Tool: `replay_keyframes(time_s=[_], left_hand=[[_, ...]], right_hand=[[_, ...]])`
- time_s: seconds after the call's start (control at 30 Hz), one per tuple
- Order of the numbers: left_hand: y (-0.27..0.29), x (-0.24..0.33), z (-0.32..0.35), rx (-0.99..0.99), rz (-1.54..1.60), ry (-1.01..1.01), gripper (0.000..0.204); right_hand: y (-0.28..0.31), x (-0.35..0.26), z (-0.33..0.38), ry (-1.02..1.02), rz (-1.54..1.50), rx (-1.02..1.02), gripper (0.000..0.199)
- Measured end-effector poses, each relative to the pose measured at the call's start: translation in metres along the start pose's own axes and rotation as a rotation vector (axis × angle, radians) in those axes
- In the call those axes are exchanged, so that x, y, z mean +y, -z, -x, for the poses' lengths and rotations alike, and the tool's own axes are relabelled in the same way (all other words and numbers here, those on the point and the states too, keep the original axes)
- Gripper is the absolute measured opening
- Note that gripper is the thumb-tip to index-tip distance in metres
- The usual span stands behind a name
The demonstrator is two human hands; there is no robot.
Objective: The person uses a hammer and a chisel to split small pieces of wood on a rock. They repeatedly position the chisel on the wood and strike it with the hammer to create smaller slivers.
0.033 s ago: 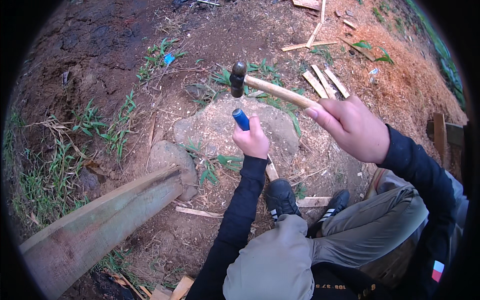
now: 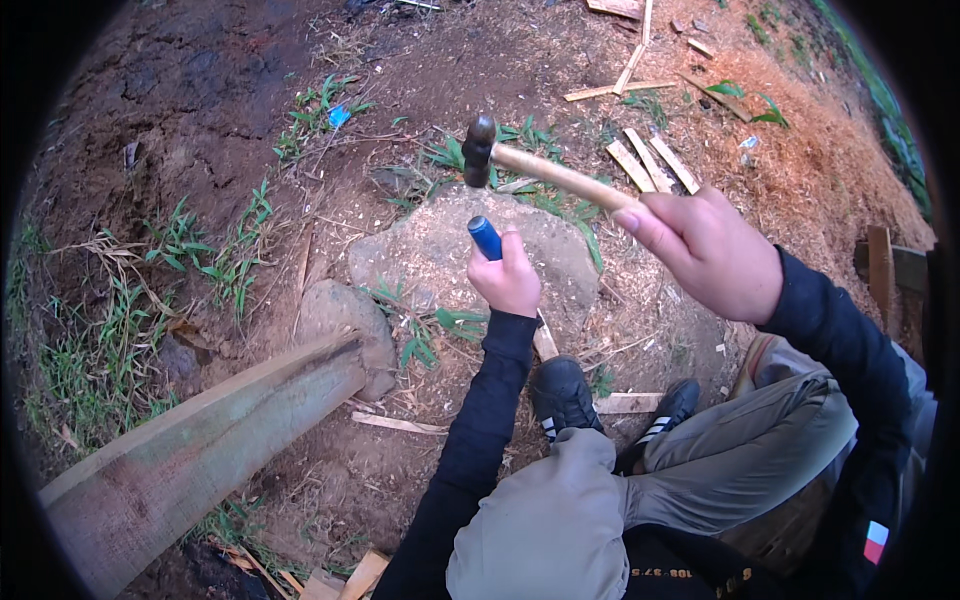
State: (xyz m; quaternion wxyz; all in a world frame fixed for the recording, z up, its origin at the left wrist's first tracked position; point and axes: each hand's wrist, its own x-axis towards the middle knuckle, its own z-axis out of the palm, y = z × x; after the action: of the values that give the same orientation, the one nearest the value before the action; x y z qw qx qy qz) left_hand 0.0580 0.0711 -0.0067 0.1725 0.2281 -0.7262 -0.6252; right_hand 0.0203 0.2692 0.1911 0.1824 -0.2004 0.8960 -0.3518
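My right hand (image 2: 705, 255) is closed round the wooden handle of a ball-peen hammer (image 2: 560, 178). Its dark metal head hangs a short way above the capped end of a blue-handled tool (image 2: 485, 238), apart from it; the tool looks like a chisel. That blue handle is wrapped by my left hand (image 2: 506, 280), thumb up along its side. The tool's lower part is hidden behind the hand and sleeve. Both hands are above a broad flat stone (image 2: 420, 245) sprinkled with wood chips. A pale wood strip (image 2: 545, 340) shows just below my left hand, by my shoe.
A thick squared timber (image 2: 210, 445) slants in from the lower left, its far end against a rounded stone (image 2: 340, 310). Loose wood strips (image 2: 640, 165) and a sawdust heap (image 2: 810, 160) lie at the far right. Grass (image 2: 105, 340) grows on the left. My knees and shoes are close below.
The hammer head has risen slightly and shifted a little to the right. My left hand, with the blue-handled tool, has also edged slightly right.
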Motion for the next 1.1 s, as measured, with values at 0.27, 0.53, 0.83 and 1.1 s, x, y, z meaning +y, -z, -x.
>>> replay_keyframes(time_s=[0.27,0.53,0.83,1.1], left_hand=[[-0.003,0.009,0.002,0.001,-0.099,-0.081,0.022],[-0.006,0.022,0.007,0.000,-0.038,-0.020,0.023],[0.003,0.017,0.006,-0.025,-0.072,-0.037,0.022],[-0.007,0.010,0.006,-0.047,-0.046,-0.092,0.022]], right_hand=[[0.018,-0.001,-0.014,0.075,0.077,-0.112,0.047],[0.012,-0.001,-0.031,0.075,0.210,-0.173,0.052],[0.010,0.000,-0.050,-0.001,0.106,-0.044,0.054],[0.013,0.003,-0.038,0.256,0.319,-0.048,0.048]])
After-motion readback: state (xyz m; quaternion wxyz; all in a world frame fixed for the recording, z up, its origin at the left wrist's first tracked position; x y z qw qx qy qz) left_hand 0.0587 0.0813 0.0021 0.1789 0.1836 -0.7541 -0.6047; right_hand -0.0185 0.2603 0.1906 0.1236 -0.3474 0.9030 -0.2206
